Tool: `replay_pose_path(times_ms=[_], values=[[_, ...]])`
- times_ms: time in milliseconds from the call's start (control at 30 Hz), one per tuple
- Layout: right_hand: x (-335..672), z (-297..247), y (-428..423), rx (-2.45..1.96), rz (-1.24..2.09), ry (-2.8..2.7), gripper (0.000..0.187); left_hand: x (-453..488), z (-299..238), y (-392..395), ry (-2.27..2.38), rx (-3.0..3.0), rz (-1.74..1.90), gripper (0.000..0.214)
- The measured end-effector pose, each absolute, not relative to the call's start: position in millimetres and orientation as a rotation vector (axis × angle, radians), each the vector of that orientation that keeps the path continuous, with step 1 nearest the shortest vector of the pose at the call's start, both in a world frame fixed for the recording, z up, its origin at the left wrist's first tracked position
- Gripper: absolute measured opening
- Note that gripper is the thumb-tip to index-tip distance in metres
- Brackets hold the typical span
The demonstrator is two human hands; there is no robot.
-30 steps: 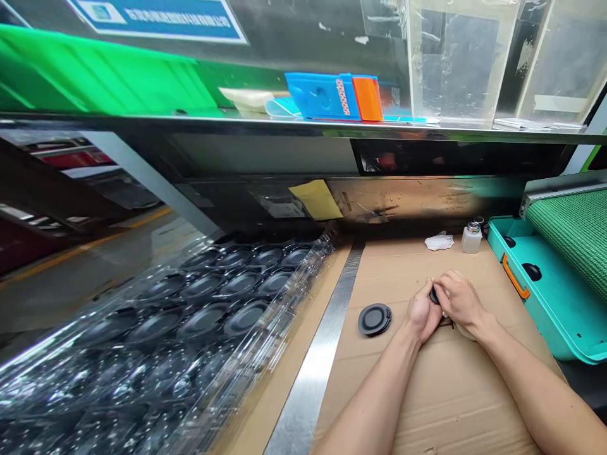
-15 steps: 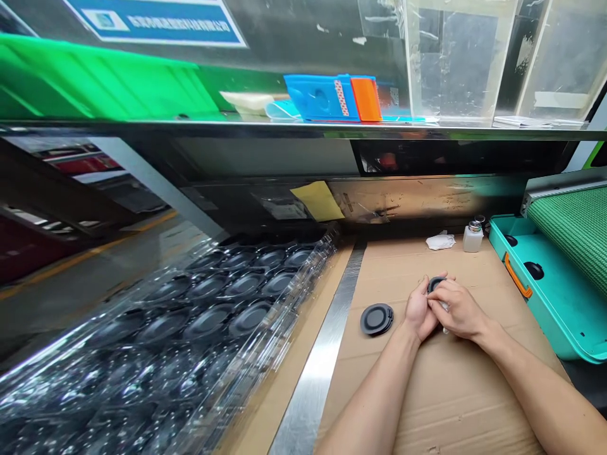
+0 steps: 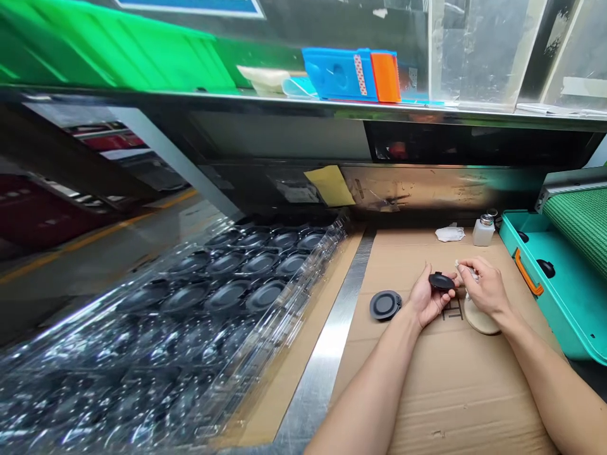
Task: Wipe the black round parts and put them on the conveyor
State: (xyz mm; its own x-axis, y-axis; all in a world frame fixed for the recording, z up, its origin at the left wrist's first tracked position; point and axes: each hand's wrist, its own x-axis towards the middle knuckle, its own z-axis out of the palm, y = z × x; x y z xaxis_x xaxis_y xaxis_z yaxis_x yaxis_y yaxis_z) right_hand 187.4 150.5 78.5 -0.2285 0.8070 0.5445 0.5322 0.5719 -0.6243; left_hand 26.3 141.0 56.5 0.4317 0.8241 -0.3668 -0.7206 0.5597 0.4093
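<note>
My left hand point(image 3: 423, 302) is palm up, its fingers closed around the edge of a black round plastic lid point(image 3: 442, 281), which is tilted. Just to its right, my right hand point(image 3: 489, 289) pinches a small white wipe point(image 3: 459, 265), apart from the lid. Partly covered by that hand, a beige round disc point(image 3: 482, 321) lies on the cardboard point(image 3: 427, 392). A second black round lid point(image 3: 385, 304), with a small tab at its right edge, rests flat left of my left hand.
Clear plastic trays point(image 3: 303, 303) holding rows of black round lids stand at the left. A white pump bottle point(image 3: 484, 231) and a crumpled white wipe point(image 3: 449, 234) sit at the back. On the right are a teal bin point(image 3: 569, 316) with several black parts and a green conveyor belt point(image 3: 581, 212).
My right hand has moved off the lid to the right with the wipe. The lid now shows tilted in my left hand, and the beige disc has come into view. The camera has shifted slightly.
</note>
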Motion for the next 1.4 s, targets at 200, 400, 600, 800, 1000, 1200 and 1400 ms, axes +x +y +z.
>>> replay_pose_path(times_ms=[200,400,600,800,1000,1200,1400], values=[[188.5,74.4,153.0,-1.084,0.442,-2.076,0.017,32.5,58.0,140.1,0.727,0.272,0.972,0.066],[184.2,70.3,151.4,-1.100,0.428,-2.207,0.015,41.7,52.0,136.3,0.798,0.432,0.966,0.064],[186.2,66.2,152.1,-1.207,0.300,-2.275,0.014,46.8,44.8,134.2,0.864,0.594,1.004,0.064],[183.2,65.4,150.7,-1.172,0.224,-2.303,0.014,51.7,43.1,133.3,0.914,0.629,1.063,0.059],[183.5,63.4,150.8,-1.223,0.155,-2.336,0.014,53.8,41.7,131.2,0.901,0.681,1.076,0.061],[184.3,63.6,151.3,-1.175,0.253,-2.299,0.012,56.8,43.7,127.9,0.947,0.714,1.110,0.060],[183.1,65.6,150.9,-1.186,0.279,-2.273,0.014,57.4,43.7,127.8,0.956,0.699,1.125,0.060]])
